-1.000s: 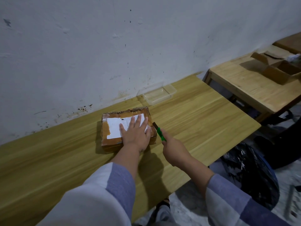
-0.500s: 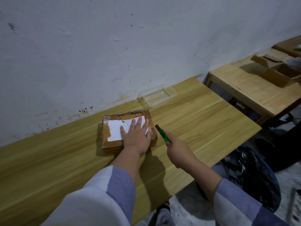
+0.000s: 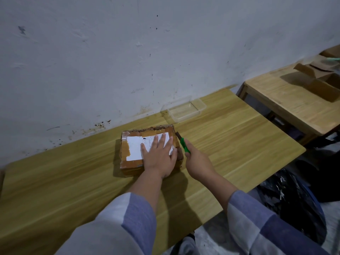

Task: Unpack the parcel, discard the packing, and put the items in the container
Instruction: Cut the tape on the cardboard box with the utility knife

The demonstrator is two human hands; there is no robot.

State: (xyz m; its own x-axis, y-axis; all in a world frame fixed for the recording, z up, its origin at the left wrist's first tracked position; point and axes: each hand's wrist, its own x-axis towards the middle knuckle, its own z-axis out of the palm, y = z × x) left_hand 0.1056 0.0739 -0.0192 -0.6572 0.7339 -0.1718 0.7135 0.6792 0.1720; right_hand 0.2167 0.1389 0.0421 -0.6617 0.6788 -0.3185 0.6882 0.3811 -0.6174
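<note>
Since a second ago the right hand has pushed the green-handled knife forward along the right edge of the parcel, so the blade tip now sits near the box's far right corner instead of partway down its side. Left hand has not shifted; it lies flat on the parcel's top with fingers straight and spread, pressing down over the near half of the white label.

Fingers of the right hand are curled round the knife's green handle, with the dark blade sticking out ahead and touching or just beside the box's upper right edge; whether it is cutting into the tape cannot be told. Brown tape covers the parcel's top, and its far edge looks ragged.

It rests on the wooden table, near the middle and close to the wall. A clear plastic container stands just beyond the parcel, against the wall, well apart from both hands. Right of the table stands a second wooden table with an open cardboard box on it. A black plastic bag lies on the floor by the near right corner of the first table. Both forearms wear blue and white sleeves.
</note>
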